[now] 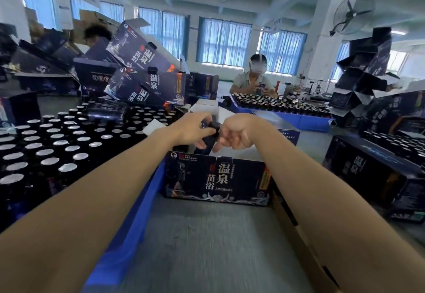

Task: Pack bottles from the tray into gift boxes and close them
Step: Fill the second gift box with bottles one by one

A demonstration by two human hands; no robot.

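A dark gift box (218, 177) with white characters stands open in front of me on the grey table. Above its opening my left hand (193, 129) grips a dark bottle (210, 137) by its upper part. Just to the right, my right hand (236, 135) has its fingers curled at the same bottle; the bottle's lower end points down into the box. To the left, a blue tray (138, 212) holds several dark bottles with silver caps (49, 152).
Empty gift boxes (142, 71) are piled behind the tray. Another person (255, 78) sits across at a second blue tray of bottles (282, 108). More boxes (372, 173) stand at the right. A brown carton edge (299, 235) runs along my right forearm.
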